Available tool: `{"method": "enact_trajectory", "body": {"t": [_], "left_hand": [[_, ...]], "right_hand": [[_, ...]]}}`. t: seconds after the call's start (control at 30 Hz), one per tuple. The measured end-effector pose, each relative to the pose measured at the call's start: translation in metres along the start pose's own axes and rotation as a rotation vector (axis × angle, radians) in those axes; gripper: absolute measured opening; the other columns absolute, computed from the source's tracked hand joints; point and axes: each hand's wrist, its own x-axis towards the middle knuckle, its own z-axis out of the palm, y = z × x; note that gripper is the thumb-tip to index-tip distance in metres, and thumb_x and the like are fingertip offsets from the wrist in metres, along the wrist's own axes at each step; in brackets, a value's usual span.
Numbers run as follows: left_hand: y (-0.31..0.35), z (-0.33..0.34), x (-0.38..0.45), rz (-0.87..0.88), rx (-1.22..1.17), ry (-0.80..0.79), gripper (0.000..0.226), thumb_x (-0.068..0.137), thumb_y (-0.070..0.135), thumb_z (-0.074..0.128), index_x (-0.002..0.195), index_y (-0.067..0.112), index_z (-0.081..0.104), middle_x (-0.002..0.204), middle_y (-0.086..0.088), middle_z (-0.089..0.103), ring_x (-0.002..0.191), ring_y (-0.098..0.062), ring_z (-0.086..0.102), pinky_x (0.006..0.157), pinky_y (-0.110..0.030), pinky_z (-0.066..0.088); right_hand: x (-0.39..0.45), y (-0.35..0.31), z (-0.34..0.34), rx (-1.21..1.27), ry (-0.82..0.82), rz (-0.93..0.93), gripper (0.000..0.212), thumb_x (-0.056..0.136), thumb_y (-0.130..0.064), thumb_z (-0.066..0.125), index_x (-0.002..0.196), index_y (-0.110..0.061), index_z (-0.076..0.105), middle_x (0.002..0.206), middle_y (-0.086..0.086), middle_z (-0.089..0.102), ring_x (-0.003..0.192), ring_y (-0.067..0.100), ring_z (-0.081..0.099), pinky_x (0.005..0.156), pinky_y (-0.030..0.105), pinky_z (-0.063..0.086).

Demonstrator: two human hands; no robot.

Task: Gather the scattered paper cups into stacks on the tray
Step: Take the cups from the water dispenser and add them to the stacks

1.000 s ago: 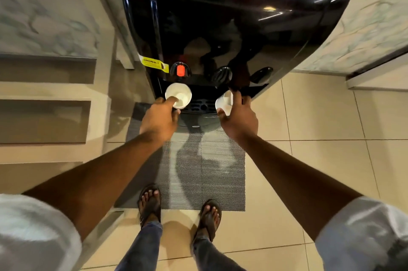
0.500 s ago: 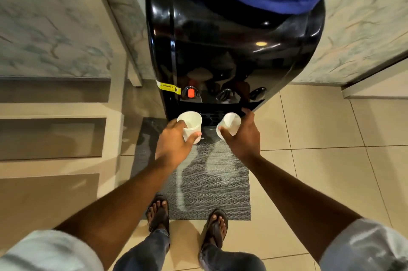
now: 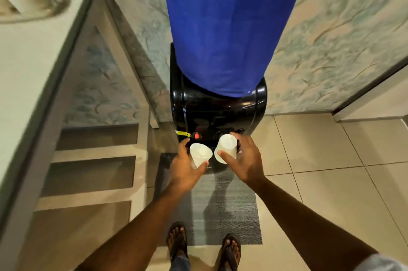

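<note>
So, progress: the person is holding 2 paper cups, 1 in each hand, and no tray or stack is showing in the head view, so by my judgement the gathering is only starting and all the stacking is remaining.
Left hand: the left hand (image 3: 184,168) is wrapping its fingers around the left paper cup (image 3: 200,155), with the thumb pressing on the near wall.
Right hand: the right hand (image 3: 245,158) is gripping the right paper cup (image 3: 226,148) between thumb and curled fingers.
Cup position: both cups are hanging in the air just in front of the black water dispenser (image 3: 217,111), near its red tap (image 3: 196,136), above the grey floor mat (image 3: 220,209); their rims are sitting close together, nearly touching.
Cup appearance: both are looking plain white, thin-walled and empty; the left one is showing its open mouth upward, the right one is tilting, mouth toward the camera.
Still to do: 1 cup is needing to be nested into the other.
</note>
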Motion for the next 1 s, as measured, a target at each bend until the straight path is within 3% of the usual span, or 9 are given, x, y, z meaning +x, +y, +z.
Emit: {"method": "enact_trajectory", "body": {"t": [0.07,0.2,0.3,0.37,0.5,0.67,0.8,1.0], "left_hand": [[0.02,-0.017,-0.005,0.03,0.038,0.008,0.089,0.072,0.035,0.087,0.147,0.026,0.04,0.127,0.002,0.068,0.116,-0.019,0.064,0.096,-0.039,0.055],[0.053,-0.039,-0.024,0.168,0.065,0.04,0.084,0.067,0.039,0.085,0.144,0.027,0.051,0.132,0.006,0.065,0.119,-0.01,0.06,0.096,-0.024,0.048],[0.073,-0.05,-0.041,0.264,0.045,0.101,0.082,0.065,0.041,0.084,0.141,0.027,0.054,0.133,0.008,0.063,0.12,-0.009,0.058,0.102,-0.029,0.048],[0.081,-0.055,-0.048,0.292,0.033,0.109,0.083,0.066,0.036,0.087,0.141,0.025,0.056,0.134,0.007,0.062,0.122,-0.013,0.057,0.105,-0.038,0.048],[0.099,-0.069,-0.063,0.279,0.038,0.153,0.085,0.066,0.023,0.092,0.143,0.025,0.055,0.134,0.005,0.061,0.125,-0.017,0.055,0.107,-0.045,0.046],[0.112,-0.088,-0.075,0.286,0.116,0.201,0.087,0.065,0.018,0.093,0.143,0.023,0.055,0.136,0.005,0.062,0.125,-0.013,0.053,0.11,-0.04,0.043],[0.118,-0.106,-0.083,0.271,0.14,0.26,0.088,0.062,0.018,0.094,0.141,0.021,0.057,0.134,0.001,0.064,0.123,-0.016,0.057,0.105,-0.025,0.04],[0.139,-0.138,-0.078,0.373,0.241,0.204,0.083,0.065,0.02,0.092,0.141,0.019,0.058,0.13,-0.005,0.067,0.12,-0.021,0.061,0.105,-0.036,0.043]], "right_hand": [[0.003,-0.022,-0.018,0.028,-0.058,-0.025,0.072,0.079,-0.035,0.087,0.141,-0.018,0.057,0.132,0.001,0.06,0.119,0.018,0.057,0.099,0.038,0.052],[0.01,-0.051,-0.044,0.129,-0.162,-0.127,0.08,0.079,-0.037,0.086,0.149,-0.026,0.049,0.137,-0.006,0.059,0.125,0.009,0.056,0.104,0.032,0.049],[0.011,-0.068,-0.058,0.174,-0.186,-0.121,0.076,0.073,-0.045,0.088,0.138,-0.036,0.048,0.127,-0.023,0.06,0.118,-0.005,0.056,0.094,0.017,0.049],[0.012,-0.077,-0.063,0.144,-0.212,-0.14,0.066,0.072,-0.05,0.086,0.127,-0.041,0.051,0.12,-0.028,0.059,0.113,-0.006,0.056,0.084,0.012,0.047],[0.014,-0.101,-0.073,0.104,-0.311,-0.278,0.057,0.074,-0.053,0.082,0.124,-0.041,0.058,0.122,-0.025,0.061,0.112,-0.001,0.059,0.089,0.024,0.052],[0.015,-0.124,-0.076,0.104,-0.442,-0.407,0.061,0.079,-0.026,0.081,0.136,-0.025,0.06,0.133,-0.011,0.052,0.123,0.007,0.054,0.105,0.034,0.049],[0.011,-0.151,-0.071,0.054,-0.507,-0.443,0.081,0.076,-0.015,0.075,0.149,-0.025,0.044,0.146,-0.005,0.043,0.132,0.011,0.046,0.112,0.037,0.045],[0.016,-0.186,-0.058,0.033,-0.534,-0.386,0.105,0.073,-0.004,0.074,0.158,-0.032,0.02,0.157,-0.006,0.037,0.144,0.011,0.038,0.118,0.034,0.039]]}}
